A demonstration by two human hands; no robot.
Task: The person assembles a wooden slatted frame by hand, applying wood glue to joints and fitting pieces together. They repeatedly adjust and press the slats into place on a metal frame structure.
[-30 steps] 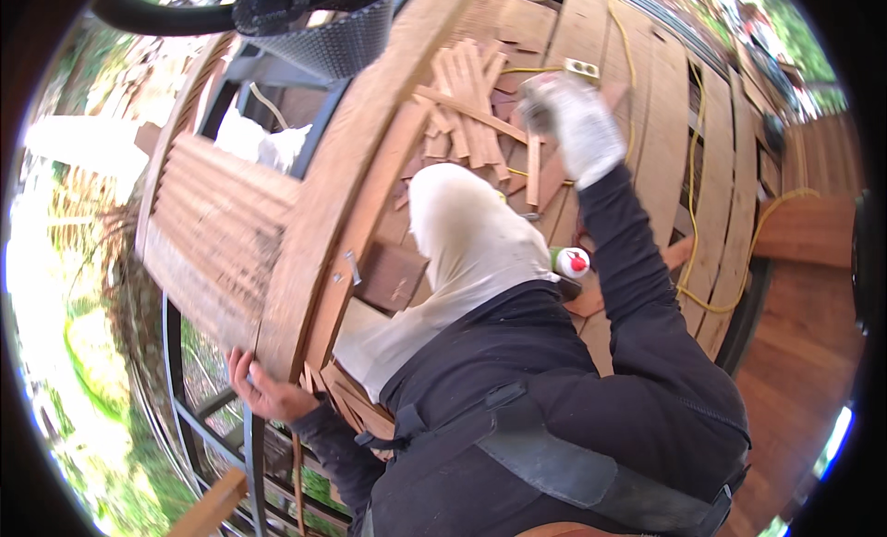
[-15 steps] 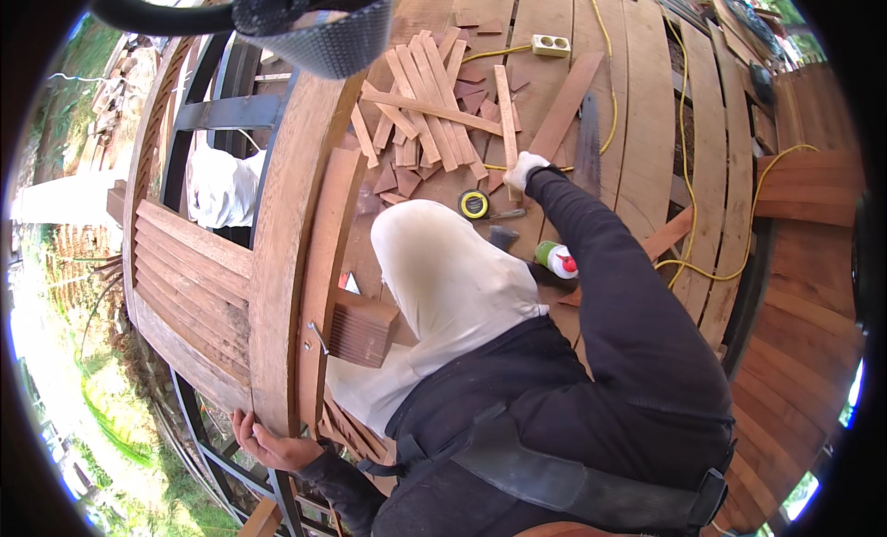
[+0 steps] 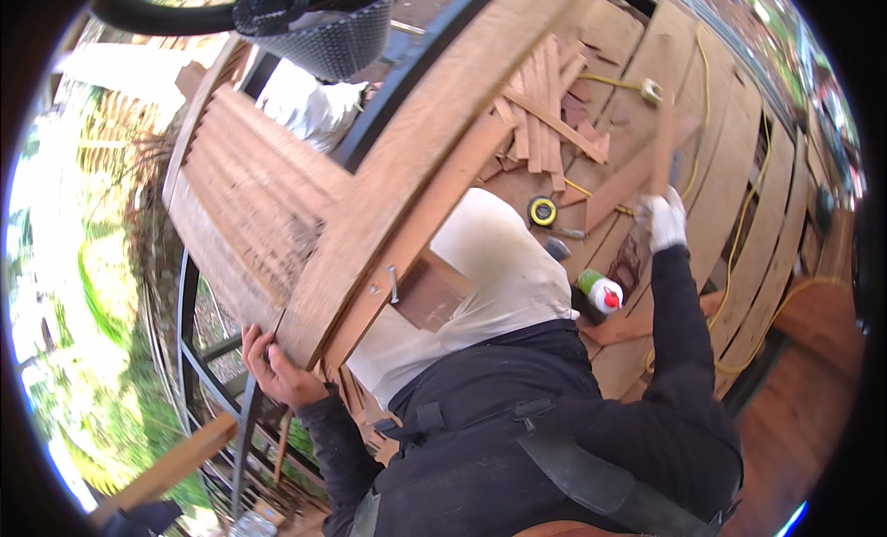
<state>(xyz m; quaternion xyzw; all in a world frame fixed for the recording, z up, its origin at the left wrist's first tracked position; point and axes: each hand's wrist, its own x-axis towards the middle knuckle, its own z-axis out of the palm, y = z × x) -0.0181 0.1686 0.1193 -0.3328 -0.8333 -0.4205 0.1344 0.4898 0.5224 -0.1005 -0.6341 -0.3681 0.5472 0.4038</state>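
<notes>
My left hand (image 3: 282,372), bare, has its fingers curled round the lower corner of a wooden frame (image 3: 407,172) with a slatted panel (image 3: 263,172). In my right hand (image 3: 663,223), which wears a white glove, a thin wooden strip (image 3: 663,140) is raised upright. Two metal fasteners (image 3: 393,285) stick out of a board beside the frame, next to a grooved wooden block (image 3: 427,292). A saw with a brown handle (image 3: 630,260) lies on the planks near my right hand, its blade partly hidden.
A pile of wooden strips (image 3: 536,107) lies ahead on the plank deck (image 3: 748,232). Nearby are a yellow-black tape measure (image 3: 542,211), a white-green bottle with a red cap (image 3: 601,292) and a socket block (image 3: 651,91). Yellow cable (image 3: 704,70) loops across the planks.
My right hand has picked the wooden strip up off the pile and raised it, moving right. My view has turned, so the frame slants more. My left hand stays at the frame's lower corner.
</notes>
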